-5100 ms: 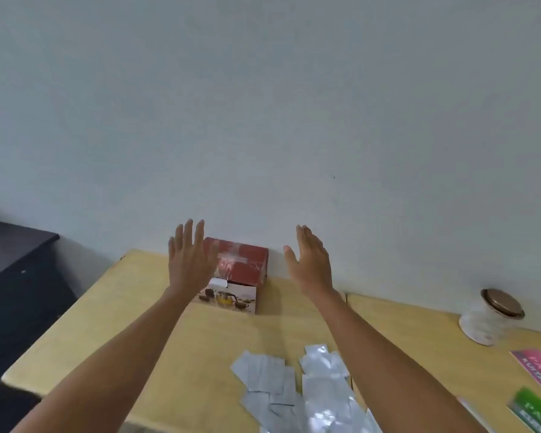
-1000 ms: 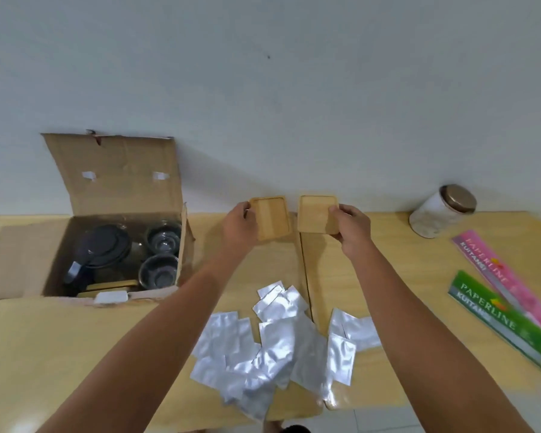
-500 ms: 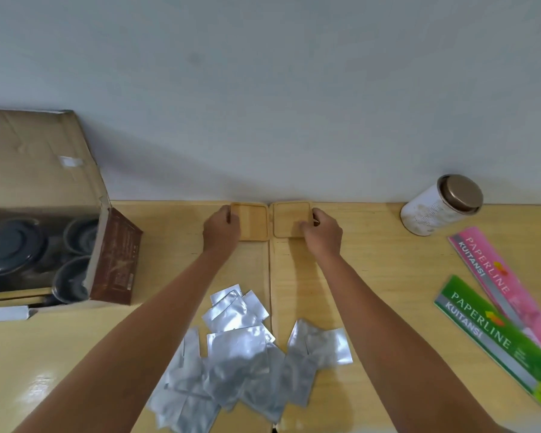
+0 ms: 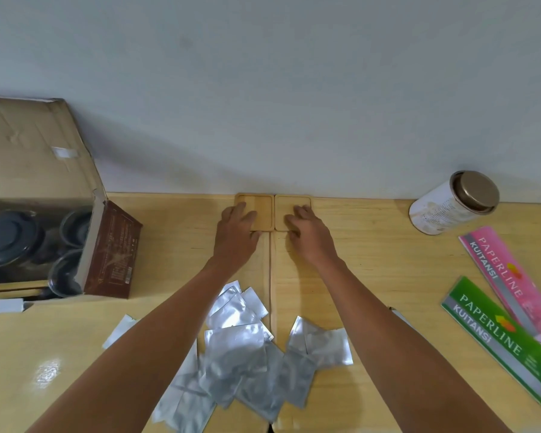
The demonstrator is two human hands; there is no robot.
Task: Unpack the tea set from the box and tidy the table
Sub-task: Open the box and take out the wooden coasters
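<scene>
Two square wooden coasters lie side by side against the wall at the table's back edge. My left hand (image 4: 236, 232) rests with straight fingers on the left coaster (image 4: 259, 203). My right hand (image 4: 306, 232) lies flat on the right coaster (image 4: 289, 204). At the left, the open cardboard box (image 4: 110, 248) holds a dark teapot (image 4: 8, 239) and two dark glass cups (image 4: 74, 228), with flat wooden pieces beneath them.
Several silver foil sachets (image 4: 247, 354) lie scattered in front of me between my forearms. A white tin with a bronze lid (image 4: 450, 204) lies at the back right. A pink (image 4: 497, 270) and a green (image 4: 494, 329) receipt book lie along the right.
Both hands set the two coasters down against the wall. They shifted from gripping the coasters' outer edges to lying flat on top of them.
</scene>
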